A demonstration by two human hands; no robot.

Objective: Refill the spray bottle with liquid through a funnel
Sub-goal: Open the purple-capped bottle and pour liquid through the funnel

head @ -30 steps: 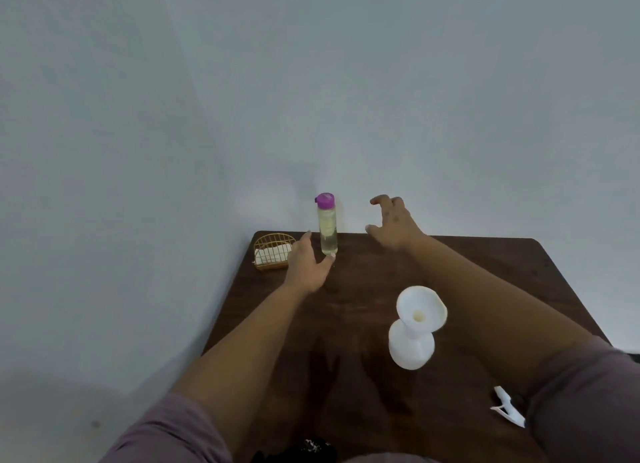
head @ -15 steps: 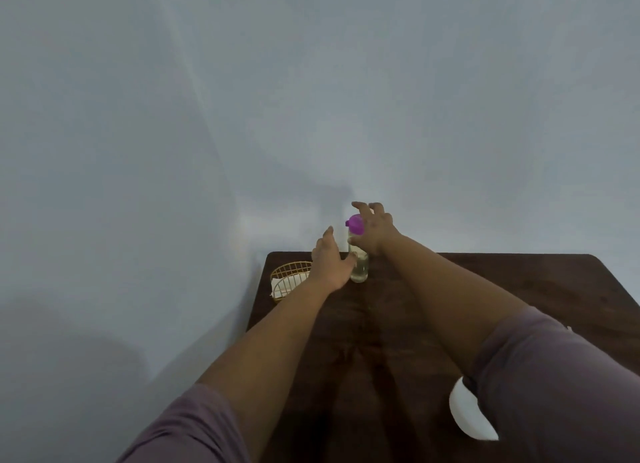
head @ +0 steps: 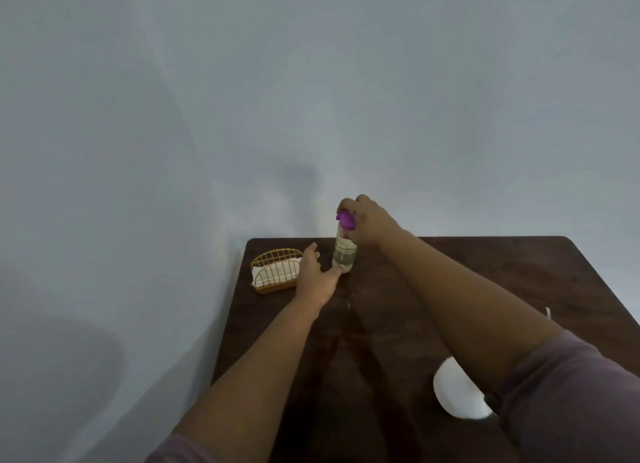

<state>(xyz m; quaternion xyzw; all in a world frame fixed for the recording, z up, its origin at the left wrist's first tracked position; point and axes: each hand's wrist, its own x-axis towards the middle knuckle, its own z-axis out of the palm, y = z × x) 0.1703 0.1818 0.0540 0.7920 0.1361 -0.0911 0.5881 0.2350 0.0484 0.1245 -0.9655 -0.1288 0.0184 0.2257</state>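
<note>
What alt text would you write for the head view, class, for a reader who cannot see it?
A person's right hand grips the purple cap of a clear bottle on a dark wooden table, while the left hand touches its base. A wire basket sits left.

No readable text anywhere (the clear bottle [head: 344,254] included).

A dark brown wooden table [head: 485,282] fills the lower part of the view, its surface showing a faint sheen and a small pale speck just below the left hand. Right beside that hand, on its left, sits a gold wire basket [head: 275,257] near the table's back left corner, with a folded white cloth [head: 273,272] tucked inside. Beyond both hands, a plain pale grey wall [head: 311,98] rises behind the table, soft shadows falling across it.
</note>
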